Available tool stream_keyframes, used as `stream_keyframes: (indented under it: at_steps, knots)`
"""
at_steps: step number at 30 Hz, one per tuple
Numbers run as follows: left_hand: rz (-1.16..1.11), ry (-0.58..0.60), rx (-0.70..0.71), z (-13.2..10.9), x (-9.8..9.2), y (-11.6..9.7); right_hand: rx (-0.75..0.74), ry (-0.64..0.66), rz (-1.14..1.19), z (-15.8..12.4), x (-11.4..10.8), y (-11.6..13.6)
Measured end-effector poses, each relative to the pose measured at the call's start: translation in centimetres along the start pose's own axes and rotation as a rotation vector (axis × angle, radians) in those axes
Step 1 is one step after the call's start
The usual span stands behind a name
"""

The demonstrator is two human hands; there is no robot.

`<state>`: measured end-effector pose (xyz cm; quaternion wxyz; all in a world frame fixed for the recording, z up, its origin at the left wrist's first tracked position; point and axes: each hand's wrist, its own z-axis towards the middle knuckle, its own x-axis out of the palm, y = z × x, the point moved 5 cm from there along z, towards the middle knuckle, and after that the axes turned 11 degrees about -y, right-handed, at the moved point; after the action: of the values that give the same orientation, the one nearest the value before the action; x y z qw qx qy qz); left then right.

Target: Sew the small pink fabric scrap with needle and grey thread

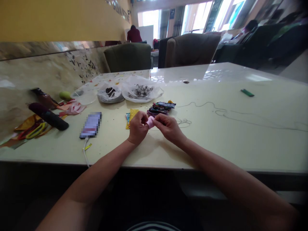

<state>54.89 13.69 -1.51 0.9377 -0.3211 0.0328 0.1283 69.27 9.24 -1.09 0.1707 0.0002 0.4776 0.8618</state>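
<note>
Both of my hands meet over the near middle of the cream table [216, 141]. My left hand [137, 127] and my right hand [168, 126] pinch a small pink piece of cloth [150, 121] between their fingertips, each hand closed on one side of it. Just beyond the hands lie a stack of dark patterned cloth pieces [160, 108] and a yellow cloth piece [131, 116]. A thin thread [218, 110] trails across the table to the right of them.
Two clear plastic bags hold small items: one [110, 93] and a wider one [141, 90]. A phone [91, 125] with a cable lies left. At far left are a dark tube [48, 116], pink cloth [73, 108] and scissors [36, 129]. A green lighter [247, 93] lies right. Armchairs stand behind.
</note>
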Motion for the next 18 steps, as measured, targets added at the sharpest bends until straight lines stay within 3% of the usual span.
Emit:
stream_keyframes:
  at_steps: [2,6,11,13,16,18]
  knots:
    - [-0.016,-0.021,-0.027,0.0,-0.1,0.2,-0.016,0.016,0.012,-0.1,0.1,0.1]
    - [-0.199,0.065,-0.282,-0.5,0.6,1.2,0.014,-0.026,0.012,0.0,-0.2,-0.2]
    - [-0.434,0.115,-0.447,-0.4,1.3,1.1,0.171,-0.115,0.096,0.5,-0.8,-2.1]
    - [-0.501,0.099,-0.584,-0.2,1.3,1.7,0.221,-0.137,0.145,0.6,-1.0,-2.7]
    - [-0.555,0.136,-0.827,-0.4,1.5,2.8,0.218,-0.107,0.138,0.7,-1.0,-2.8]
    - [-0.547,0.224,-0.884,-0.6,1.8,3.0,0.177,-0.053,0.084,0.8,-0.7,-2.6]
